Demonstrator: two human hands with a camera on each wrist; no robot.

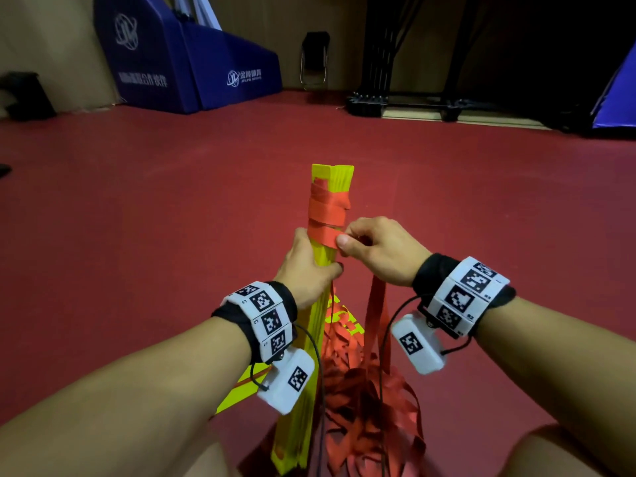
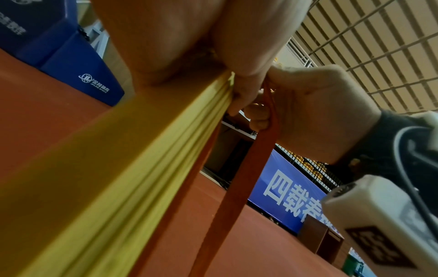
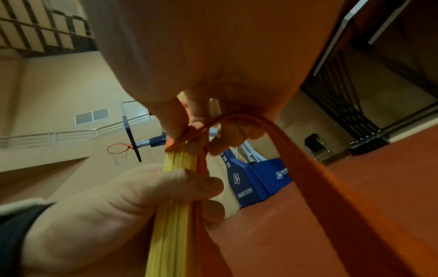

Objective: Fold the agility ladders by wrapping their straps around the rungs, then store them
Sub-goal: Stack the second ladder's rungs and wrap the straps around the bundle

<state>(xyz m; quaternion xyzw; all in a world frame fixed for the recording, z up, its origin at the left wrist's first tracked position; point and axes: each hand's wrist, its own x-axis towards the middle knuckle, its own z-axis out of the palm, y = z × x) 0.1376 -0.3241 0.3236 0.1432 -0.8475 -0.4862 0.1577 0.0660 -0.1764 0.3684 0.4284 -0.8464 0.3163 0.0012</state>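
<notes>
The head camera is looking forward and down across the red floor (image 1: 172, 201). Both wrist cameras are sitting very close under the palms, tilting upward. All three are sharing the yellow rungs (image 1: 332, 175) and both hands.

Both bare forearms wear black wristbands (image 1: 287, 297) topped with white square-coded tag blocks (image 1: 266, 321), plus dangling white boxes (image 1: 418, 342) on thin black cables (image 1: 321, 390).

Yellow rungs (image 2: 132, 168), red strap (image 2: 237, 187) alongside
</notes>
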